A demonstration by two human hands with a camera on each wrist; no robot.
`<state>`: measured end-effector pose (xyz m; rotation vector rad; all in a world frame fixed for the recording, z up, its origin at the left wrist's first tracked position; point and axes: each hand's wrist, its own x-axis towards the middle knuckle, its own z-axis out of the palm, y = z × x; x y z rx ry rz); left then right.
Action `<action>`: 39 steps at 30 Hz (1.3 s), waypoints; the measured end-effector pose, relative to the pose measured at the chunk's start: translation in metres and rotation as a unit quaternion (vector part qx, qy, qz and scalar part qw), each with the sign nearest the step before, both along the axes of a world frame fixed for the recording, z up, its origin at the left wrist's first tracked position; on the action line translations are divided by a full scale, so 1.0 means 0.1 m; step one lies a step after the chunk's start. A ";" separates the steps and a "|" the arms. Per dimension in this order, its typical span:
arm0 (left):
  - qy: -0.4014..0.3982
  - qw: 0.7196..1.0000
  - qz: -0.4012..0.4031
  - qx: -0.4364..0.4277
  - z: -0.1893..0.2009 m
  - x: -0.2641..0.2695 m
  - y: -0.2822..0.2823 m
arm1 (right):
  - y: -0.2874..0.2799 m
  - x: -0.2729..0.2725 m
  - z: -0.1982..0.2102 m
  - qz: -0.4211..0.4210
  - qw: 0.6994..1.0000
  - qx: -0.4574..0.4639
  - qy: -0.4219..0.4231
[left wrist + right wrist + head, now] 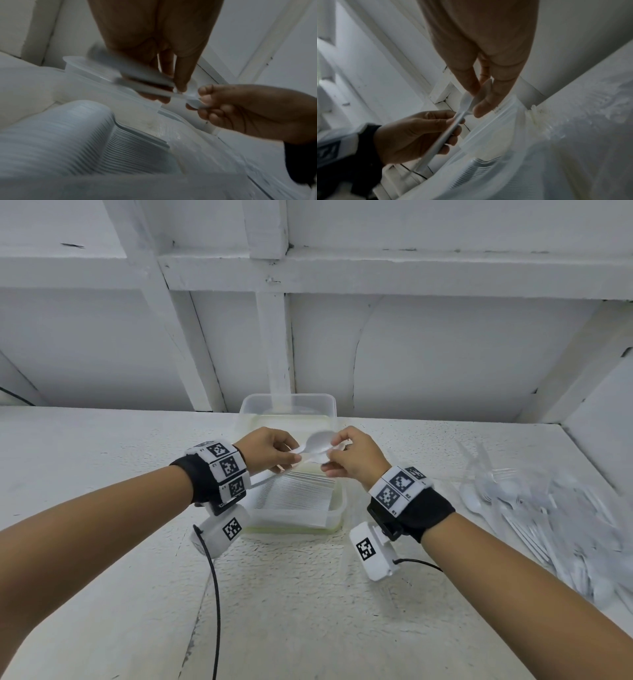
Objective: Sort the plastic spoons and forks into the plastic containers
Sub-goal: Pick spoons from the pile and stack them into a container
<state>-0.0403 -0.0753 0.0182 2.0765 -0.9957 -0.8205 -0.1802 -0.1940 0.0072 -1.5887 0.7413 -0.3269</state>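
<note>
Both hands meet above the near clear container (337,508). My left hand (291,455) grips the handles of what look like two white plastic spoons (320,441). My right hand (330,463) pinches a spoon at its bowl end. In the right wrist view the spoon bowl (468,100) sits between my right fingertips, and the left hand (412,135) curls round the handle. The left wrist view shows the handles (137,81) under my left fingers and the right hand (240,111) pinching the bowl. A neat stack of white cutlery (298,494) fills the near container.
A second clear container (287,405) stands behind the first, against the white wall. A loose pile of white spoons and forks (548,508) lies on the white table at the right. Black cables (214,594) trail from the wrist cameras across the table in front.
</note>
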 end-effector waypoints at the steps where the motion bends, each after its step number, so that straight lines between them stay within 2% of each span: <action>1: 0.021 1.000 0.018 -0.002 0.01 0.01 0.01 | -0.02 -0.01 0.00 0.003 1.000 -0.025 0.001; 3: 0.025 0.999 0.031 0.019 0.01 0.05 0.03 | -0.04 -0.05 0.01 0.016 0.996 -0.083 -0.008; 7: 0.013 0.998 -0.025 0.058 0.02 0.04 0.03 | -0.01 -0.05 0.05 0.019 0.985 -0.168 -0.045; 11: 0.006 0.996 -0.060 0.058 0.04 -0.07 0.01 | -0.01 0.02 0.01 -0.019 0.983 -0.172 -0.063; 14: 0.061 0.996 -0.049 0.035 0.08 -0.10 0.02 | -0.02 0.05 -0.03 -0.059 0.981 -0.172 -0.061; 16: 0.059 0.996 -0.066 0.032 0.13 -0.10 0.03 | 0.00 0.07 -0.03 -0.071 0.982 -0.164 -0.068; 20: -0.045 0.990 -0.117 0.065 0.21 -0.04 0.02 | 0.02 0.10 0.02 -0.064 0.983 -0.156 -0.067; 24: -0.194 0.966 -0.126 0.112 0.29 0.16 0.05 | -0.02 0.09 0.04 -0.006 0.980 -0.199 0.014; 25: -0.222 0.959 -0.127 0.122 0.30 0.21 0.07 | -0.02 0.08 0.03 0.017 0.969 -0.242 0.048; 26: -0.244 0.952 -0.128 0.135 0.30 0.25 0.09 | -0.02 0.09 0.01 0.058 0.941 -0.320 0.092; 28: -0.271 0.938 -0.135 0.172 0.27 0.31 0.14 | 0.02 0.15 -0.06 0.172 0.849 -0.469 0.175; 29: -0.278 0.932 -0.139 0.188 0.25 0.33 0.15 | 0.05 0.20 -0.10 0.225 0.808 -0.507 0.199; 30: -0.279 0.928 -0.144 0.200 0.22 0.34 0.15 | 0.09 0.25 -0.14 0.266 0.783 -0.518 0.218; 32: -0.272 0.928 -0.152 0.204 0.17 0.34 0.14 | 0.14 0.35 -0.21 0.323 0.754 -0.512 0.256; 35: -0.272 0.928 -0.155 0.199 0.11 0.33 0.12 | 0.15 0.47 -0.32 0.360 0.726 -0.506 0.296; 39: -0.270 0.929 -0.155 0.202 0.04 0.34 0.12 | 0.15 0.52 -0.43 0.355 0.733 -0.501 0.292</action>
